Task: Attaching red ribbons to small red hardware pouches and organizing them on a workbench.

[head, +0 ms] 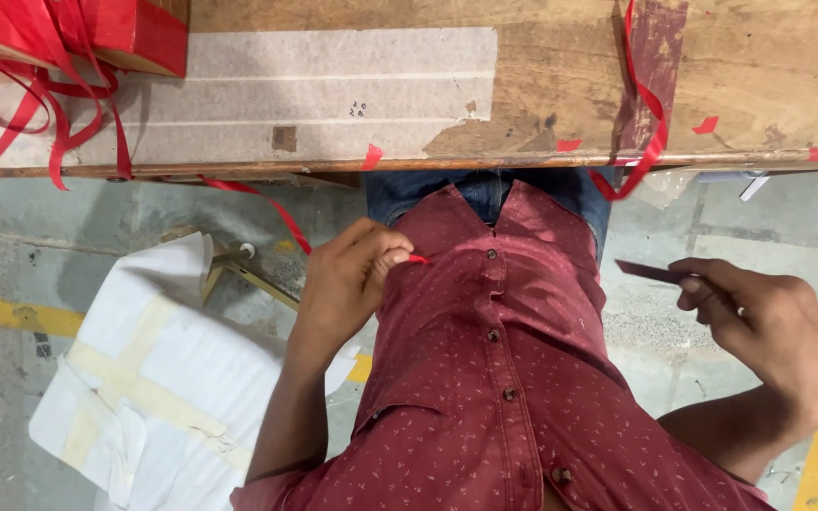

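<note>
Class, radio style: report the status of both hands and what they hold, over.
Left hand pinching red ribbon at the chest. Right hand gripping a dark red strip. Wooden table edge ahead, loose red scraps on it.

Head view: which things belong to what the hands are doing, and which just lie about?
In hand:
- left hand pinching red tape strip
- right hand holding dark strip piece

Lying about:
- white wrapped bundle
- red scraps on the wooden table
- tangled red tape

head camera, looking steeply down, close, over torso
</note>
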